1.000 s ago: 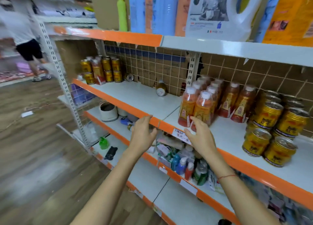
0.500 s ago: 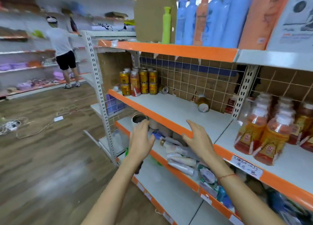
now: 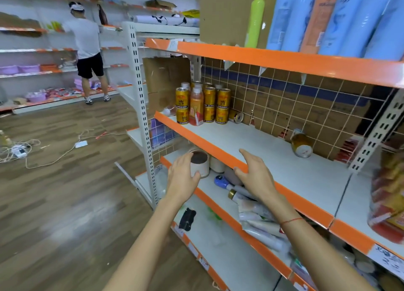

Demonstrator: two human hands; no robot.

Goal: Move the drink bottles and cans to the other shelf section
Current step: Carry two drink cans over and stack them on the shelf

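Cans (image 3: 209,102) stand far left; left hand (image 3: 182,177) and right hand (image 3: 255,177) empty, fingers relaxed.

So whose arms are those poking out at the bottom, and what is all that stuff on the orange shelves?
The arms belong to a person wearing a camera on their head, so you see what they see: a shop. Both hands are empty. The left hand reaches out with relaxed fingers. The right hand is by the shelf's orange edge. At the far end of that shelf stand stacked gold cans and a bottle of red drink. Two more cans lie tipped over: a small one and one nearer. More bottles sit blurry on the right. Another person works at the far shelves.
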